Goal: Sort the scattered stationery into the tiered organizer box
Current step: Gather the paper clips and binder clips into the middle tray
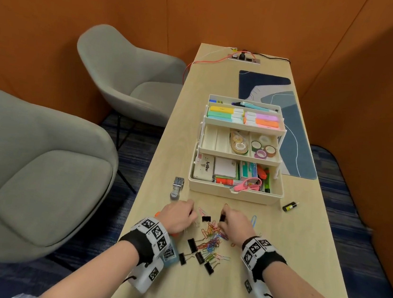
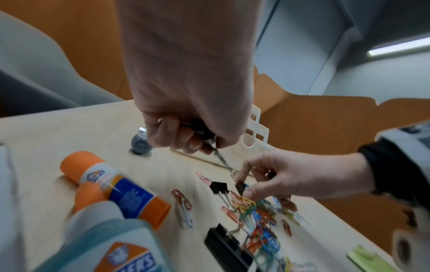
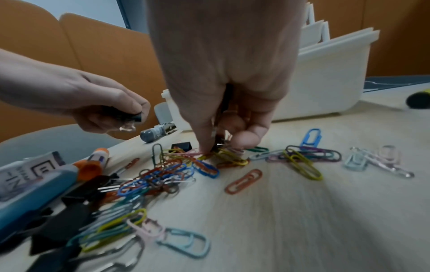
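— Which step are they on, would you say?

— Clearing the clips, by the look of it. The organizer box [image 1: 234,193] stands open at mid-table with its tiers stepped back, highlighters and tapes already in place. What's loose is the pile of paper clips [image 1: 211,237] and binder clips [image 1: 192,245] on the table [image 1: 300,260] just in front of it.

— And the hands?

— The left hand [image 2: 184,128] is curled round a black binder clip, wire handles poking out below the fingers. The right hand [image 1: 235,224] is down in the pile, thumb and forefinger pinching another black binder clip [image 2: 240,187] at its far edge.

— Next?

— I'd guess lifting that one free without dragging paper clips along; they're tangled close around it. Then both clips go to a compartment. The left cells of the middle tier look bare.

— Anything else out?

— A glue stick [image 2: 116,187] and glue bottle [image 2: 111,244] by the left wrist.
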A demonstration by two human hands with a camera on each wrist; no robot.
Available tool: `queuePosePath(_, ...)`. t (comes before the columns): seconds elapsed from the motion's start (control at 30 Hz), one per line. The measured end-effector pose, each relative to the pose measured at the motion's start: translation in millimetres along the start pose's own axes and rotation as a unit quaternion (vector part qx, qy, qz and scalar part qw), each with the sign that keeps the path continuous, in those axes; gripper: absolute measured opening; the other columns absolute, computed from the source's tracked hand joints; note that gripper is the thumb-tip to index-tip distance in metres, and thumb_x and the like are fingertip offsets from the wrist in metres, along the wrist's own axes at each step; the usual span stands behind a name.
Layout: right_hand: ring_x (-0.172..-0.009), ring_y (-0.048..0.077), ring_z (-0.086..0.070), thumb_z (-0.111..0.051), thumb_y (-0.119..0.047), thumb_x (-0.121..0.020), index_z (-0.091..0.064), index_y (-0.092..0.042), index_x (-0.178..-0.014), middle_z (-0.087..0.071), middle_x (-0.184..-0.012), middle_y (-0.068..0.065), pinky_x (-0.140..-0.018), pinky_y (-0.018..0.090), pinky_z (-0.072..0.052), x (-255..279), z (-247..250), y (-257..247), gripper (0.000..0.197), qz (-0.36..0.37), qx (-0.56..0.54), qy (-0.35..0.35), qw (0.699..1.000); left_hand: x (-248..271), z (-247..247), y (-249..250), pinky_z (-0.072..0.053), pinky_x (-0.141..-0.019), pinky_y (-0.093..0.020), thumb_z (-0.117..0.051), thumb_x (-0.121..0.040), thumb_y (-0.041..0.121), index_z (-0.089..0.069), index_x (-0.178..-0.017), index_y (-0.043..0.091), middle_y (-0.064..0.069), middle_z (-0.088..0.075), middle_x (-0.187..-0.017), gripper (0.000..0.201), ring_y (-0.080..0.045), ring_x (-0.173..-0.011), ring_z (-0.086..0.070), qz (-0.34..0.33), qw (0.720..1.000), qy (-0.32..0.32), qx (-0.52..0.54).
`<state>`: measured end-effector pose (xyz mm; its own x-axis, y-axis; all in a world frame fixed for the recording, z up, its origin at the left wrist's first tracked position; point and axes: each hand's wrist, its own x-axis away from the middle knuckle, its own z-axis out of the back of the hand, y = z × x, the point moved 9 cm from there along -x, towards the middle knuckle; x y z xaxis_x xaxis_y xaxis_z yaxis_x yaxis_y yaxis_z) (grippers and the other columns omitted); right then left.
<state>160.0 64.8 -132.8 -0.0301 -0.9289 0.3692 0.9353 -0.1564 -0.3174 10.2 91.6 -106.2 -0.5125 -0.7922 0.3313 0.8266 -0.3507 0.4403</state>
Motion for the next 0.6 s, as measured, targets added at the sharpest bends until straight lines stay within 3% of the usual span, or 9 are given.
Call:
queuePosePath(0.1, -0.085, 0.026, -0.059, -0.050, -0.028, -0.091, -0.049, -0.009, -0.100, -0.062, -0.095, 0.009, -0.073, 0.035, -0.049, 4, 7, 3, 0.020, -0.014, -0.043, 0.024, 0.999, -5, 2, -4, -0.036, -0.058, -0.031, -0.033, -0.101, 0.033, -0.049, -0.097, 0.006, 0.000, -0.051, -0.071, 0.031, -0.015, -0.058, -0.045, 0.013, 0.997, 0.010, 0.081)
queuePosePath(0.2, -0.073, 0.022, -0.053, -0.043, -0.029, -0.092, -0.048, -0.011, -0.086, -0.057, -0.082, 0.006, -0.067, 0.032, -0.042, 9, 16, 21, 0.019, -0.085, -0.220, 0.051, 0.970, -12, 1, -5, -0.036, -0.060, -0.030, -0.037, -0.100, 0.030, -0.052, -0.098, 0.004, -0.001, -0.052, -0.074, 0.029, -0.015, -0.062, -0.045, 0.019, 0.991, 0.006, 0.134)
queuePosePath(0.27, -0.056, 0.018, -0.048, -0.041, -0.029, -0.091, -0.047, -0.013, -0.078, -0.048, -0.072, 0.004, -0.058, 0.030, -0.044, 15, 11, 33, 0.021, -0.148, -0.383, 0.042, 0.911, -16, -2, -5, -0.037, -0.061, -0.026, -0.041, -0.098, 0.027, -0.052, -0.092, 0.009, 0.002, -0.053, -0.075, 0.022, -0.013, -0.065, -0.046, 0.032, 0.985, 0.001, 0.170)
queuePosePath(0.33, -0.042, 0.015, -0.039, -0.041, -0.026, -0.090, -0.044, -0.013, -0.076, -0.038, -0.063, 0.003, -0.043, 0.026, -0.043, 24, -3, 36, 0.020, -0.206, -0.558, 0.019, 0.803, -20, -3, -2, -0.037, -0.060, -0.022, -0.045, -0.095, 0.024, -0.050, -0.083, 0.016, 0.007, -0.054, -0.071, 0.015, -0.007, -0.064, -0.048, 0.047, 0.978, 0.000, 0.205)
queuePosePath(0.4, -0.044, 0.016, -0.033, -0.038, -0.023, -0.091, -0.042, -0.009, -0.078, -0.035, -0.062, 0.004, -0.039, 0.026, -0.041, 33, -9, 30, 0.019, -0.219, -0.673, 0.003, 0.706, -21, -3, 1, -0.037, -0.061, -0.021, -0.046, -0.094, 0.021, -0.049, -0.078, 0.019, 0.007, -0.055, -0.071, 0.016, -0.005, -0.065, -0.051, 0.056, 0.970, 0.008, 0.235)
queuePosePath(0.47, -0.048, 0.018, -0.034, -0.035, -0.022, -0.090, -0.045, -0.006, -0.079, -0.040, -0.064, 0.006, -0.043, 0.026, -0.040, 41, -8, 23, 0.022, -0.199, -0.721, -0.018, 0.664, -21, -4, 4, -0.037, -0.062, -0.021, -0.043, -0.095, 0.019, -0.048, -0.076, 0.018, 0.005, -0.056, -0.073, 0.019, -0.005, -0.066, -0.052, 0.060, 0.963, 0.011, 0.264)
queuePosePath(0.6, -0.051, 0.022, -0.043, -0.039, -0.023, -0.078, -0.050, -0.005, -0.079, -0.058, -0.074, 0.018, -0.050, 0.028, -0.041, 51, -9, 16, 0.021, -0.151, -0.756, -0.053, 0.635, -26, -10, 7, -0.040, -0.067, -0.026, -0.039, -0.096, 0.019, -0.052, -0.072, 0.017, -0.001, -0.058, -0.078, 0.028, -0.013, -0.072, -0.054, 0.061, 0.965, -0.003, 0.256)
